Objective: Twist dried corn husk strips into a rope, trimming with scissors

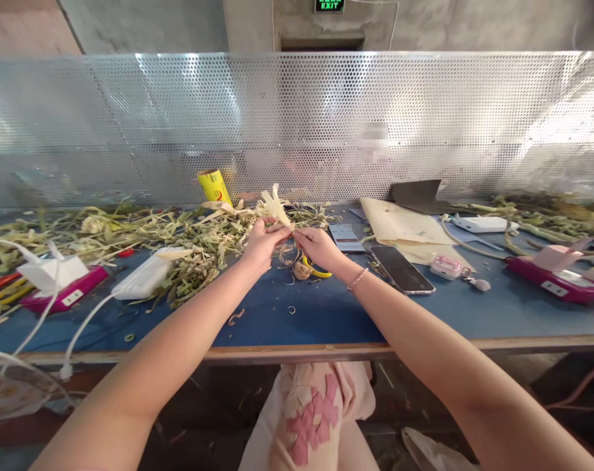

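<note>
Over the blue table point(277, 327), my left hand point(263, 245) pinches a small bundle of pale dried leaf strips point(276, 208), whose ends fan upward and away from me. My right hand point(317, 247) is closed at the bundle's lower end, fingertips close to those of the left. What the right fingers grip is too small to make out. Just below the hands lies a ball of brown twine point(303, 270) with loose strands around it. Beside it shows a yellow ring-shaped handle point(321, 272), partly hidden by my right hand.
Dried leaves point(193, 268) heap up at the left. A yellow tube point(214, 187) stands behind them. White power bank point(144, 278) and magenta power strip point(64, 291) lie left; phone point(402, 269), earphone case point(445, 267) and second strip point(555, 278) right. A perforated metal panel point(301, 124) closes off the back.
</note>
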`<state>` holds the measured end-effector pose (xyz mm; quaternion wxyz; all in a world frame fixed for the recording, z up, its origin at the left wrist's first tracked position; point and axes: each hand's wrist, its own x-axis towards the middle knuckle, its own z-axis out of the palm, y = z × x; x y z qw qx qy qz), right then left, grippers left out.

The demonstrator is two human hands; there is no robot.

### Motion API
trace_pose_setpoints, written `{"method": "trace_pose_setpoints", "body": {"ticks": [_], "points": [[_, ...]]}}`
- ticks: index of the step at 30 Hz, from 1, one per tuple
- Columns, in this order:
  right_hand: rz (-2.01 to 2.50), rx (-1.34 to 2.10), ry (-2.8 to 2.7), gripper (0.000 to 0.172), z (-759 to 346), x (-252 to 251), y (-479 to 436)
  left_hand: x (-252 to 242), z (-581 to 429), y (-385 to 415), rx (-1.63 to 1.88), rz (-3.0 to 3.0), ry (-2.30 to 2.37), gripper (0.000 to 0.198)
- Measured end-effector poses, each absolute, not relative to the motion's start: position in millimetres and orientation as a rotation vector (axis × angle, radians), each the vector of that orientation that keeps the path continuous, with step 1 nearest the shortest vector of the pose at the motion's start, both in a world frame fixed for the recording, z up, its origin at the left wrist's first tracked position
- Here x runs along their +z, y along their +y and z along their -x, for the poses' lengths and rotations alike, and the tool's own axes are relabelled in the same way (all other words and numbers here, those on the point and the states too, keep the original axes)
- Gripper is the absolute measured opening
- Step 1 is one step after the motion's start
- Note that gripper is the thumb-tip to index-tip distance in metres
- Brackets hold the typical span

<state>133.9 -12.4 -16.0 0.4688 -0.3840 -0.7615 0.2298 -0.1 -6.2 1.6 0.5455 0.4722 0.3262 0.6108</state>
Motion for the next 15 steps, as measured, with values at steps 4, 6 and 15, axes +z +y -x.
{"method": "trace_pose_setpoints", "body": {"ticks": [4, 6, 15], "points": [[0.925, 0.583, -1.92, 0.032, -135, -19, -9, 0, 2, -1, 1.475, -1.14, 0.758, 0.049], [0.917, 0.485, -1.966, 0.032, -135, -21, -7, -2, 4, 3, 1.533, -1.132, 0.77, 0.048], [1.123, 0.105, -2.229, 0.013, -125, -32, -12, 2, 14, 10, 1.737, -1.065, 0.892, 0.046]]}}
